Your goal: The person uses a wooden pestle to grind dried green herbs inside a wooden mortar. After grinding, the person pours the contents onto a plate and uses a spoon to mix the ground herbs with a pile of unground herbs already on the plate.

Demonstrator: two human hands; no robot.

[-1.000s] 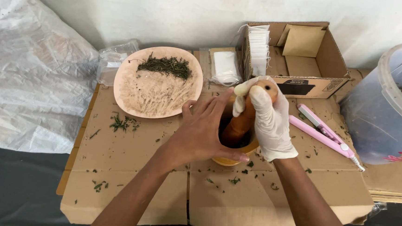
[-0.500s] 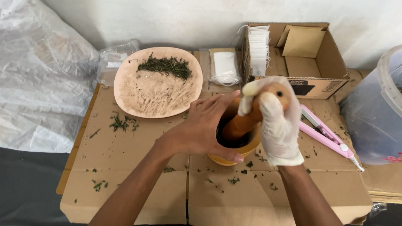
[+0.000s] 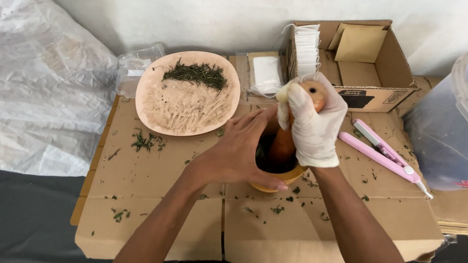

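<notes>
While a crumpled white plastic sheet (image 3: 37, 76) lies at the far left, the work itself sits on a desk covered in flattened cardboard (image 3: 149, 196), strewn with loose green herb bits (image 3: 147, 141). A round tan plate (image 3: 188, 93) stands near the back, carrying a small heap of dried green herb (image 3: 196, 74) along its far edge; most of its face is bare but for fine crumbs, so by the look of it much of the herb is gone from the plate while that heap is still to be ground. Just right of the plate, the bare left hand (image 3: 238, 153) lies over the near rim of a yellowish wooden mortar (image 3: 277, 178), its fingers spread and pressed against the bowl, steadying it rather than closing round it. Dark crushed material shows inside the bowl, which suggests the grinding is under way, not finished. The gloved right hand (image 3: 311, 125) has its fingers clenched around the top of a wooden pestle (image 3: 286, 143), which stands tilted with its lower end down in the mortar. Behind are a small white packet (image 3: 265, 74) and an open cardboard box (image 3: 376, 64) holding white sachets (image 3: 307, 49), none visibly filled. A pink flat tool (image 3: 384, 154) lies untouched to the right, beside a translucent plastic tub (image 3: 456, 123).
</notes>
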